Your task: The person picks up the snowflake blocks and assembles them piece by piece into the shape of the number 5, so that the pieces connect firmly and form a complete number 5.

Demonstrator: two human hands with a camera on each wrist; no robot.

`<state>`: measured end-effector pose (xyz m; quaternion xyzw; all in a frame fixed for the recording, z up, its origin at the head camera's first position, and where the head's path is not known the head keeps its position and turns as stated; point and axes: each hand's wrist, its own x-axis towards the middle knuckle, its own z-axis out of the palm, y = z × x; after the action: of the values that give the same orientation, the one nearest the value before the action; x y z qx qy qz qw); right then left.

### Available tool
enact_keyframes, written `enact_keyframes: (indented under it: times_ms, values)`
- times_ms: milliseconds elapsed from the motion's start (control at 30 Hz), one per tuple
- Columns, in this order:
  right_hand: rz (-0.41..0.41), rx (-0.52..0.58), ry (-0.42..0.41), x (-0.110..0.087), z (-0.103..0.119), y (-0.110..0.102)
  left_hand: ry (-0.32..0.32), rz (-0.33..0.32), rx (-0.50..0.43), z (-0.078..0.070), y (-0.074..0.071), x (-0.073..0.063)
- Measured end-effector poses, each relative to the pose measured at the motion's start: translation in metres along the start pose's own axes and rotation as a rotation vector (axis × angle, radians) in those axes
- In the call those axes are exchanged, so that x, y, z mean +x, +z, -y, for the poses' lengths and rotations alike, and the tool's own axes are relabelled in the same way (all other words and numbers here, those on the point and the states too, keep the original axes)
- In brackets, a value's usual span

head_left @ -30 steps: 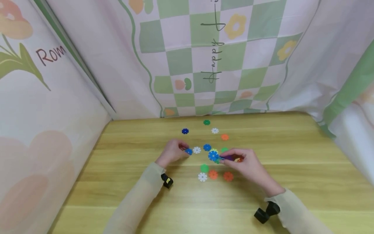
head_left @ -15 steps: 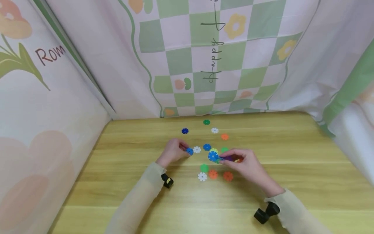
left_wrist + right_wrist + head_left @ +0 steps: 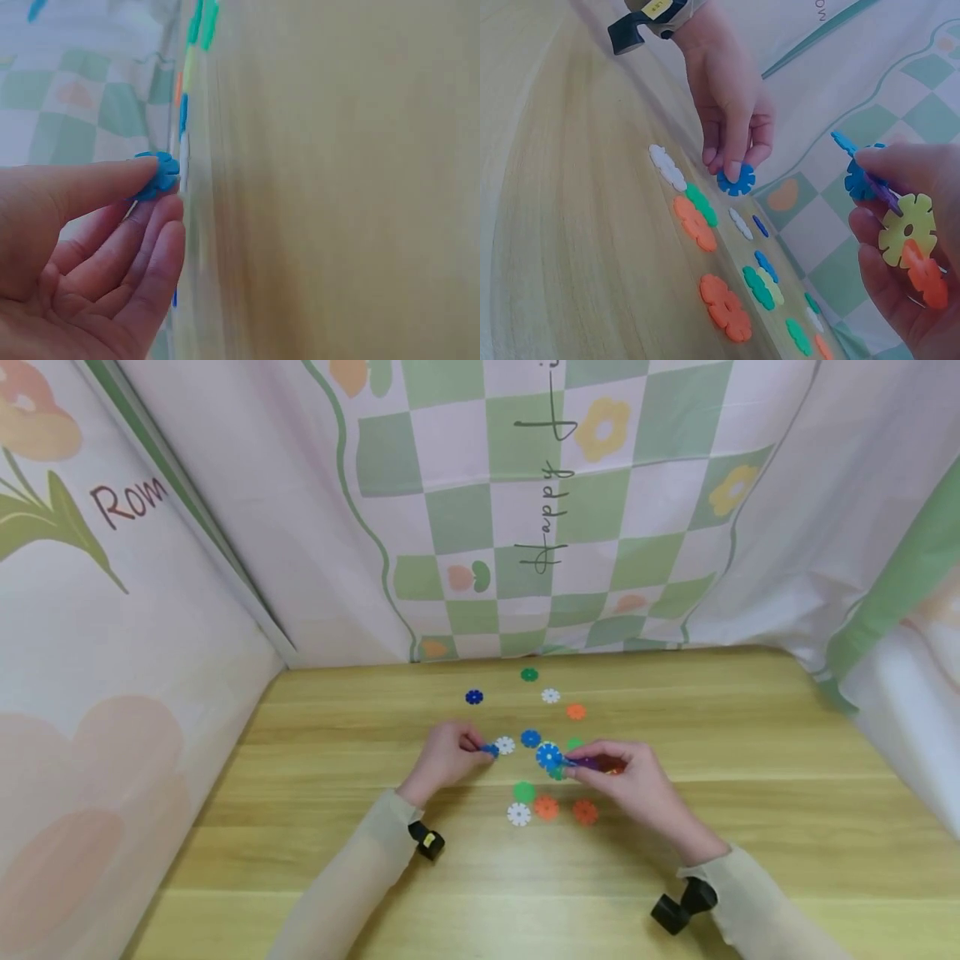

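Observation:
My left hand (image 3: 446, 758) pinches a blue flower-shaped snowflake disc (image 3: 161, 176) between thumb and fingertips, beside a white disc (image 3: 505, 745). In the right wrist view its flat face shows (image 3: 736, 181). My right hand (image 3: 633, 770) holds a chain of interlocked snowflake discs. A blue disc (image 3: 549, 756) stands at the chain's free end. The right wrist view also shows a second blue disc (image 3: 859, 182), a purple one (image 3: 883, 193), a yellow one (image 3: 908, 229) and an orange one (image 3: 925, 277) at the palm end. The two hands are apart, close over the table.
Loose discs lie on the wooden table (image 3: 337, 852). Near the front are a white one (image 3: 519, 814), a green one (image 3: 524, 792) and two orange ones, one further right (image 3: 585, 812). Behind lie a dark blue disc (image 3: 474, 697) and several others. A patterned curtain (image 3: 525, 510) hangs behind.
My left hand shifts slightly right, and its blue disc tilts and now overlaps nearer the white disc. The right hand stays in place, its chain turning slightly.

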<state>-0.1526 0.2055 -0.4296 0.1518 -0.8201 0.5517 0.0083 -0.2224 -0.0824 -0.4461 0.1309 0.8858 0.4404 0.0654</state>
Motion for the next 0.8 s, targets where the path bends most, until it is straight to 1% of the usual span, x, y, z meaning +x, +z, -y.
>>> enact_keyframes:
  times_ms: [167, 367, 533, 667, 800]
  values:
    - [-0.019, 0.008, 0.021, 0.001, 0.001, 0.0, 0.081, -0.026, -0.056, -0.007, 0.006, -0.01]
    - [-0.037, -0.001, 0.039, 0.002, 0.0, 0.002, 0.148, -0.058, -0.14, -0.019, 0.014, -0.021]
    - [-0.054, -0.02, 0.046, 0.003, -0.002, 0.003, 0.175, -0.065, -0.2, -0.026, 0.023, -0.026]
    - [-0.073, -0.026, 0.049, 0.004, -0.002, 0.006, 0.184, -0.069, -0.252, -0.03, 0.029, -0.029]
    - [-0.088, -0.011, 0.052, 0.004, -0.001, 0.009, 0.172, -0.067, -0.294, -0.033, 0.033, -0.032]
